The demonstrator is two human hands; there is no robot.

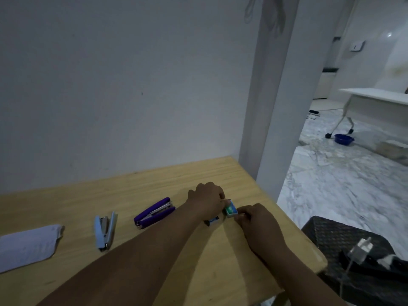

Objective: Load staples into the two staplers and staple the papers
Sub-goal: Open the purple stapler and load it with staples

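Observation:
A small green and blue staple box (231, 209) lies on the wooden table (154, 186) near its right side. My left hand (206, 200) pinches the box's far end. My right hand (256, 221) grips its near end. A second small dark box (212, 221) lies just under my left wrist. A purple stapler (154, 212) lies hinged open to the left of my hands. Further left lies a light blue stapler (105, 230), also open. Curled white papers (28, 246) rest at the table's left edge.
A white wall stands right behind the table. The table's right edge drops to a marble floor. A dark woven seat (344, 239) with a white charger (359, 250) stands at the lower right. A white wheeled table and a blue bowl (343, 139) are far off.

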